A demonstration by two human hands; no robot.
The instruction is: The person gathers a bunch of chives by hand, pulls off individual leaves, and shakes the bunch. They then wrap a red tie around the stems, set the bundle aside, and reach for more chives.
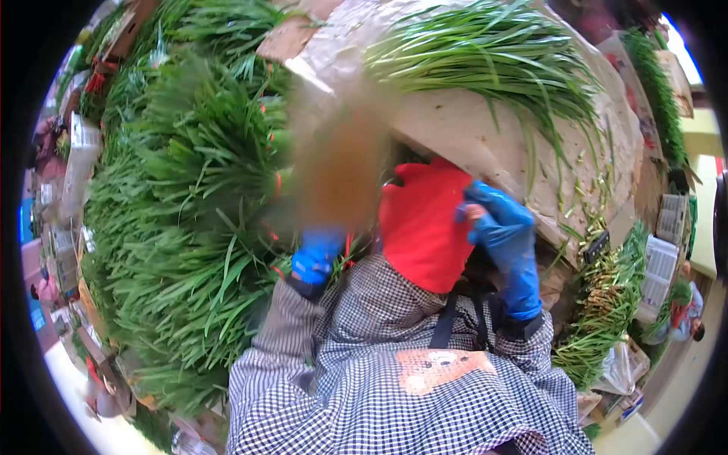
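Note:
My left hand (pixel 317 256), in a blue glove, is beside the green leafy bundles (pixel 189 189) at my left. A brown blur across the view hides its fingers, and a thin red tie (pixel 349 246) hangs next to it. At the right edge of a red cloth (pixel 425 227) over my lap is my right hand (pixel 500 220). Its blue glove has a bare fingertip poking out. The fingers are curled together, and what they pinch, if anything, cannot be made out. Beyond it, loose long green leaves (pixel 485 57) lie spread on a pale sheet-covered surface (pixel 455 125).
Red ties band several of the bundles on the left. Cut stalk scraps (pixel 591 189) litter the sheet's right side, near a small dark object (pixel 596 248). More leaves with yellowish ends (pixel 607 303) lie at the right, beside white crates (pixel 657 277). A person (pixel 682 315) is far right.

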